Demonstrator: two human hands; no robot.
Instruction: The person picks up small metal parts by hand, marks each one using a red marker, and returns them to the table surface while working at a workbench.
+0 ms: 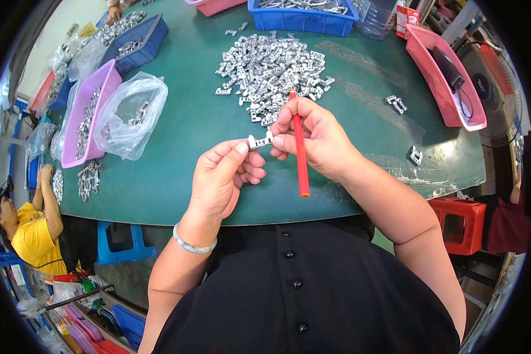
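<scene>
A small silvery metal part (pixel 260 141) with dark slots is pinched at its left end between the thumb and fingers of my left hand (pixel 221 174). At its other end the fingertips of my right hand (pixel 312 138) touch it. A red pencil (pixel 301 150) lies across that right hand, held in the crook of the thumb and forefinger, its blunt end toward me. Just beyond both hands spreads a heap of similar metal parts (pixel 271 68) on the green table (pixel 177 189).
Left stand a pink basket (pixel 71 138), a clear plastic bag (pixel 150 133) and a blue bin (pixel 156 38), all with metal pieces. A blue crate (pixel 304 22) is at the back. Right are loose parts (pixel 415 156), a pink basket (pixel 475 121) and a fan (pixel 504 88). A person in yellow (pixel 32 236) works at left.
</scene>
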